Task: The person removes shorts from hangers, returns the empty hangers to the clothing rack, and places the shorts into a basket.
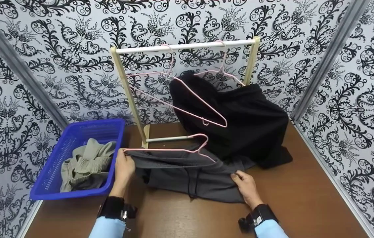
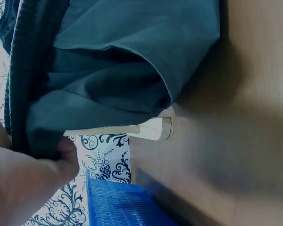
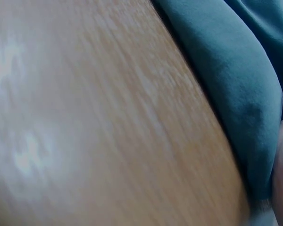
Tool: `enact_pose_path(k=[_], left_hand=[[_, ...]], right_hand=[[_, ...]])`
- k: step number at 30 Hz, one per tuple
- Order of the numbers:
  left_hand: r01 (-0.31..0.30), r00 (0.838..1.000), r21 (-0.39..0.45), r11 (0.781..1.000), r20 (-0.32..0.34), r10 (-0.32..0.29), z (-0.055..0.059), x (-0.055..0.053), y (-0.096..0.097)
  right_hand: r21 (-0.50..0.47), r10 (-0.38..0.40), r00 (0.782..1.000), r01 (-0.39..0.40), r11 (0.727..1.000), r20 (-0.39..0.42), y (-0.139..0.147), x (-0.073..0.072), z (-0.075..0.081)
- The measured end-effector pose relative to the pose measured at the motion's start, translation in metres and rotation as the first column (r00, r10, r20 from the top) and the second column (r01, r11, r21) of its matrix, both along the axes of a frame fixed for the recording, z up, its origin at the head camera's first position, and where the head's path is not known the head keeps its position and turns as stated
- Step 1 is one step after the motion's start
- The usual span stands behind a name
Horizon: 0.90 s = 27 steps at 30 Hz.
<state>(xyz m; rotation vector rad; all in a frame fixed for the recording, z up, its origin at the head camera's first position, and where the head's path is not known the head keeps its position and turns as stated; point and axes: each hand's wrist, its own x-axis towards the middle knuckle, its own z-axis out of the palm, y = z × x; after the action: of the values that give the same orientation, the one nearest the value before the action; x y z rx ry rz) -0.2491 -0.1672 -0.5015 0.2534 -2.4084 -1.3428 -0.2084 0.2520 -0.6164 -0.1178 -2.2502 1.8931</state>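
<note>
While one garment hangs, a second is held at its hanger

Where the work is in hand, over the table (image 1: 180, 223) and in front of the rack (image 1: 128, 89), the grey shorts (image 1: 170, 180) are held by both hands. A pink hanger (image 1: 160, 150) is set at the waistband, partly hidden by cloth, and its hook is free of the rail (image 1: 140, 49). The waistband's end is gripped by the left hand (image 1: 124, 167), at the hanger's tip; whether the tip is also gripped cannot be told. The cloth farther along is pinched by the right hand (image 1: 246, 186).

Progress is judged to be partial. The black garment (image 1: 243, 122) is carried on a third hanger (image 1: 233, 78), hooked on the rail; that item is judged done. The shorts are judged part-way, being fitted to a hanger but not yet hung. A bare hanger (image 1: 200, 98) is also hooked on the rail. In the blue basket (image 1: 74, 194), beside the rack, grey-green cloth (image 1: 87, 165) is found unhung; the number of pieces cannot be determined. The shorts and that cloth are judged to be outstanding.
</note>
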Motion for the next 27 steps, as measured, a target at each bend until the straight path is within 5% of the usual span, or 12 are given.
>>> enact_pose_path(k=[5,12,19,27], left_hand=[[0.115,0.993,0.071,0.991,0.011,-0.116,0.003,0.0,-0.002],[0.313,0.95,0.153,0.937,-0.054,-0.309,0.003,-0.002,-0.005],[0.25,0.966,0.07,0.966,0.05,-0.254,0.0,0.002,-0.014],[0.227,0.967,0.105,0.968,0.097,-0.237,-0.002,0.006,-0.017]], right_hand=[[0.01,0.003,0.999,-0.002,1.0,-0.032,0.002,-0.001,-0.002],[-0.017,-0.003,1.0,0.003,1.0,0.004,0.003,-0.002,0.0],[-0.026,-0.012,0.999,0.013,1.0,0.046,0.002,-0.004,0.0],[0.0,0.004,0.999,-0.004,1.0,0.049,0.001,-0.002,0.0]])
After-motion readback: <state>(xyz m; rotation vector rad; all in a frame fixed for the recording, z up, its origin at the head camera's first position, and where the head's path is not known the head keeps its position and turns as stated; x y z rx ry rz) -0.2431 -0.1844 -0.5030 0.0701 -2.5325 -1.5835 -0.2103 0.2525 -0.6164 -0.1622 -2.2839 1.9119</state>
